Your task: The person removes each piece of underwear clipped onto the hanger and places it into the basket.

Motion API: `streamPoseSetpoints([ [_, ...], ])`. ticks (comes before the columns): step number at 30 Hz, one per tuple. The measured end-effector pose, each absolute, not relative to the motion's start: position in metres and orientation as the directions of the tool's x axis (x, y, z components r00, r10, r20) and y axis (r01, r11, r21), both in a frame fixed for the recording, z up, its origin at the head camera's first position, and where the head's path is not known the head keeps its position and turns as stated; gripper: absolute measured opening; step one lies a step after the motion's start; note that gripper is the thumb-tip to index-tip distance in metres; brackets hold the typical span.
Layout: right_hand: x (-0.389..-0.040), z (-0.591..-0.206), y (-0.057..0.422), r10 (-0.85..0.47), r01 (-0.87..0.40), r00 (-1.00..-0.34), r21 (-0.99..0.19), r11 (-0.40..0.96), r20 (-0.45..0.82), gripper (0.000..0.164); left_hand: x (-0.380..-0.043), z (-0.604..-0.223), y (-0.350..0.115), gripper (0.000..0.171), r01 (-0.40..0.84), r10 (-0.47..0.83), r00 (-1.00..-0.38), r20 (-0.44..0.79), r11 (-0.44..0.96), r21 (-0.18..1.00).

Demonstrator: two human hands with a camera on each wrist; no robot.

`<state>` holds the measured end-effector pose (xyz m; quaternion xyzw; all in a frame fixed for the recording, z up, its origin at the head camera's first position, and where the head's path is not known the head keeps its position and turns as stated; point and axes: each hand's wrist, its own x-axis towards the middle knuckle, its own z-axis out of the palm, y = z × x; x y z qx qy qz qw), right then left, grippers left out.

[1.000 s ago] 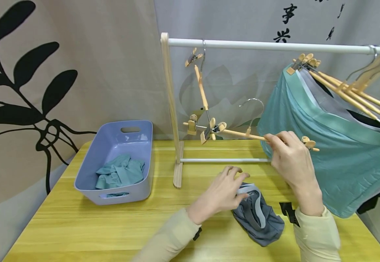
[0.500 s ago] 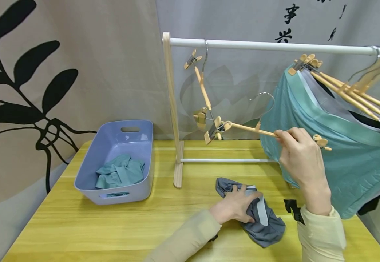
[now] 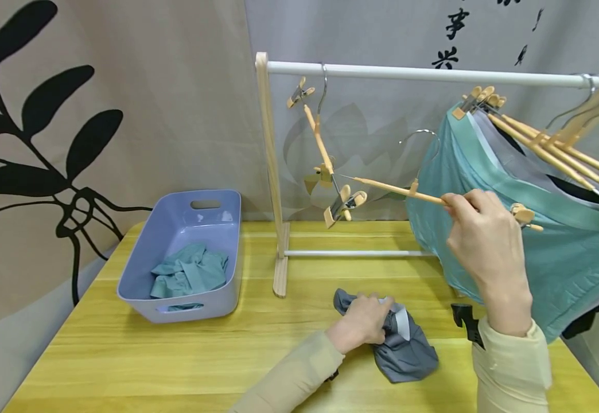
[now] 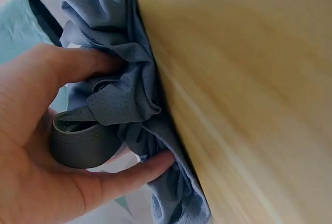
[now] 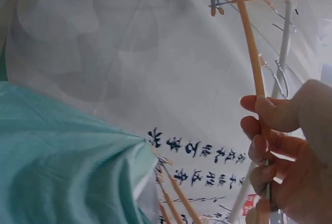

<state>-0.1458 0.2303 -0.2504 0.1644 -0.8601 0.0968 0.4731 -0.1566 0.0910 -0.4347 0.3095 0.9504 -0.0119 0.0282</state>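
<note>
A pair of dark grey underpants (image 3: 408, 358) with a pale waistband lies bunched on the table. My left hand (image 3: 364, 324) is on it; in the left wrist view, thumb and fingers (image 4: 150, 167) dig into the folds of the grey cloth and grip it. Above the table, my right hand (image 3: 487, 246) holds a wooden clip hanger (image 3: 392, 189) by its bar, and the hanger's metal hook points up. Curled fingers (image 5: 259, 149) go round that bar in the right wrist view. No garment is on this hanger.
A white-railed rack (image 3: 408, 71) spans the back. One bare clip hanger (image 3: 319, 137) hangs at its left; teal underpants (image 3: 490, 218) and other garments hang at its right, close to my right hand. A blue basket (image 3: 229, 298) with teal cloth (image 3: 191, 272) stands left.
My left hand has come down onto the grey underpants and taken hold, shifting the cloth slightly. My right hand has carried the hanger rightward and a little up, away from the bare hanging one.
</note>
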Motion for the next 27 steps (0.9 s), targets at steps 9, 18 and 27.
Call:
streamPoseSetpoints([
  [9, -0.139, -0.237, 0.229, -0.152, -0.319, -0.468, -0.006, 0.948, 0.871, 0.014, -0.167, -0.434, 0.072, 0.043, 0.557, 0.575, -0.816, -0.055, 0.808, 0.192],
  [18, -0.138, -0.225, 0.227, -0.12, -0.286, -0.458, -0.018, 0.958, 0.881, 0.014, -0.175, -0.425, 0.042, 0.042, 0.477, 0.566, -0.823, -0.048, 0.734, 0.483],
  [27, -0.14, -0.215, 0.225, -0.105, -0.259, -0.456, -0.019, 0.966, 0.884, 0.015, -0.176, -0.379, -0.008, 0.046, 0.39, 0.466, -0.884, 0.038, 0.692, 0.607],
])
